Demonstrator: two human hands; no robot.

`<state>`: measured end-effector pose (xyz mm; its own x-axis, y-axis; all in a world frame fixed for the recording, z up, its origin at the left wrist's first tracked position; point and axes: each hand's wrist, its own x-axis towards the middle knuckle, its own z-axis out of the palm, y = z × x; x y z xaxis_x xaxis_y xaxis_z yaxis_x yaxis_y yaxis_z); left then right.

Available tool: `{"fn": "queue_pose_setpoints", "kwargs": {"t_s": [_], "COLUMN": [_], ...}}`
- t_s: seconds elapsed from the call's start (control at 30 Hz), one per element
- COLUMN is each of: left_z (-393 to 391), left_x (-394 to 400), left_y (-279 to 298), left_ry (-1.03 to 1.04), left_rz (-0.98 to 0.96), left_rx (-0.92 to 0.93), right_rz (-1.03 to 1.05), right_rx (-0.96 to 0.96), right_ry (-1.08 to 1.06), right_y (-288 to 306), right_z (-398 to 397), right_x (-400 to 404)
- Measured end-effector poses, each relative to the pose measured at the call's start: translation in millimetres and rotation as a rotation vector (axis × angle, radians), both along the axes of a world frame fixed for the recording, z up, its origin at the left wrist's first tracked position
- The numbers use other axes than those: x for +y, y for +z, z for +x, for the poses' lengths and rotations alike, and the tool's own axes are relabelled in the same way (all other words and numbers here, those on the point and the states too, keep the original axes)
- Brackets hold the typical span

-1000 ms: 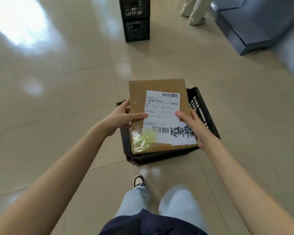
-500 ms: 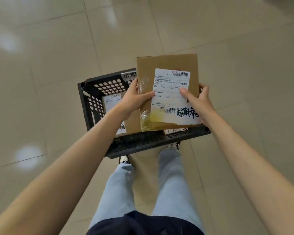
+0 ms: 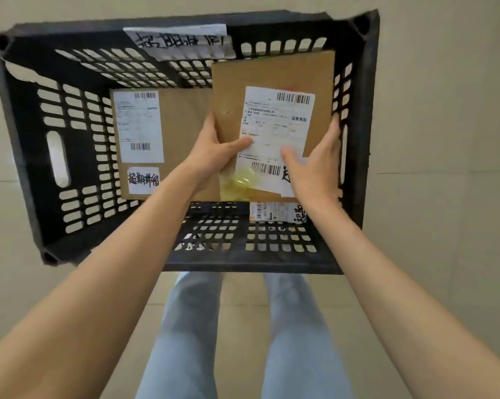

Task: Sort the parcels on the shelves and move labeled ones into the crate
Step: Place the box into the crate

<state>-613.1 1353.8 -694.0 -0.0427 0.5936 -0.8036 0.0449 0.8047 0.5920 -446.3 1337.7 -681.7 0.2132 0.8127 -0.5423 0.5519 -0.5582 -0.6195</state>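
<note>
Inside crate (image 3: 366, 110), barcode-labelled parcel (image 3: 271, 82), both hands gripping

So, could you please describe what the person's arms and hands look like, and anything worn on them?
Both forearms are bare up to the frame edge: no sleeves, gloves, watch or bracelet visible. The left hand and right hand show no rings or markings on the parts in view. Fingernails look short and unpainted.

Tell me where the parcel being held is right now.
In the head view, the held parcel sits inside the black crate, on its right side, gripped by the left hand and right hand, beside another labelled parcel.
</note>
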Motion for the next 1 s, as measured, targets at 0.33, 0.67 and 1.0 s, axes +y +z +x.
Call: {"fn": "queue_pose_setpoints", "kwargs": {"t_s": [0.33,0.67,1.0], "left_z": [5,-22,-87], "left_x": [-14,-31,-88], "left_y": [-65,-31,129], "left_ry": [-0.079,-0.167,-0.173], "left_rz": [0.014,0.128,0.273], "left_rx": [0.0,0.087,0.106], "right_rz": [-0.05,0.012,0.128], "right_rx": [-0.102,-0.185,-0.057], "right_ry": [0.126,0.063,0.031], "right_y": [-70,-43,114], "right_z": [5,-16,-74], "right_x": [9,5,-43]}}
